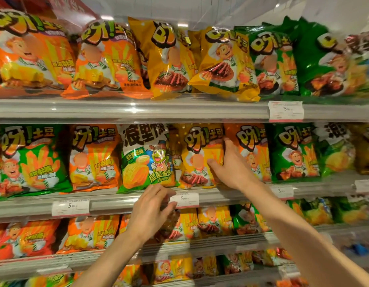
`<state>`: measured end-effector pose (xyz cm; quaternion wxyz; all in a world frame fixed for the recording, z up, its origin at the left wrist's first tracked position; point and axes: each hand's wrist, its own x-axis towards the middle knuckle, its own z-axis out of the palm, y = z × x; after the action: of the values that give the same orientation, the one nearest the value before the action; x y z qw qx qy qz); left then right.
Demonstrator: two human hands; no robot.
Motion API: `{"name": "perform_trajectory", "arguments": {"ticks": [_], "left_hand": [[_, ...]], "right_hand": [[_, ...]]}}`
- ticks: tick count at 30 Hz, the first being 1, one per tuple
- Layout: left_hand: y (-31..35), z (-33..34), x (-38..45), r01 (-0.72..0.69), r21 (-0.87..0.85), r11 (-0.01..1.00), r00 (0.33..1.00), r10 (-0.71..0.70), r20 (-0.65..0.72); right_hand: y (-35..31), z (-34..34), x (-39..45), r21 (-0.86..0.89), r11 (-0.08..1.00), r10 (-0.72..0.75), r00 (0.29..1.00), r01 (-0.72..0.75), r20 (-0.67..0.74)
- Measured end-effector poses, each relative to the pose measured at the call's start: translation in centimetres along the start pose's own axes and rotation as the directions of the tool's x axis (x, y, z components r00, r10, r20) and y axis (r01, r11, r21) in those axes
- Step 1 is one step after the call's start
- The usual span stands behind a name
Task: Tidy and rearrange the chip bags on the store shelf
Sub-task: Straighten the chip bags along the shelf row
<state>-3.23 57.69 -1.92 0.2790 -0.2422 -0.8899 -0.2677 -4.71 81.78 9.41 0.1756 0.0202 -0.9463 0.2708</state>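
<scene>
Chip bags fill several shelf rows. On the middle shelf a yellow chip bag [197, 156] stands between a white-and-green bag [145, 158] and an orange bag [253, 150]. My right hand [231, 164] grips the yellow bag's right edge, thumb across its front and index finger up along the gap to the orange bag. My left hand [151, 212] hovers in front of the shelf rail just below the white-and-green bag, fingers loosely curled and holding nothing.
The top shelf holds orange [105, 59], yellow [169, 59] and green bags [270, 63]. A green bag [32, 160] and an orange bag [94, 158] stand at middle left. Price tags [184, 198] hang on the shelf rail [117, 204]. Lower shelves carry more bags [90, 235].
</scene>
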Motion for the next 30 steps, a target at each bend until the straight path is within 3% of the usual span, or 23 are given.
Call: {"name": "perform_trajectory", "arguments": {"ticks": [3,11,19,23,30], "left_hand": [[-0.3,0.0,0.1,-0.004,-0.012,1.0,1.0,0.004,0.003],[-0.8,0.2,0.0,-0.022,-0.019,1.0,1.0,0.022,0.004],[-0.8,0.1,0.1,-0.017,-0.026,1.0,1.0,0.017,0.013],[-0.7,0.0,0.1,-0.012,-0.018,1.0,1.0,0.013,0.017],[-0.5,-0.3,0.2,-0.003,-0.013,1.0,1.0,0.004,0.031]], "right_hand": [[-0.6,0.7,0.7,0.062,0.997,0.034,0.998,-0.038,0.053],[-1.2,2.4,1.0,0.127,0.992,-0.002,0.999,0.009,-0.054],[1.3,-0.1,3.7,0.411,0.911,-0.042,0.983,-0.036,0.18],[1.7,-0.2,4.4,0.395,0.918,-0.059,0.971,-0.038,0.231],[1.9,0.4,4.9,0.364,0.931,-0.054,0.985,-0.009,0.164]]}}
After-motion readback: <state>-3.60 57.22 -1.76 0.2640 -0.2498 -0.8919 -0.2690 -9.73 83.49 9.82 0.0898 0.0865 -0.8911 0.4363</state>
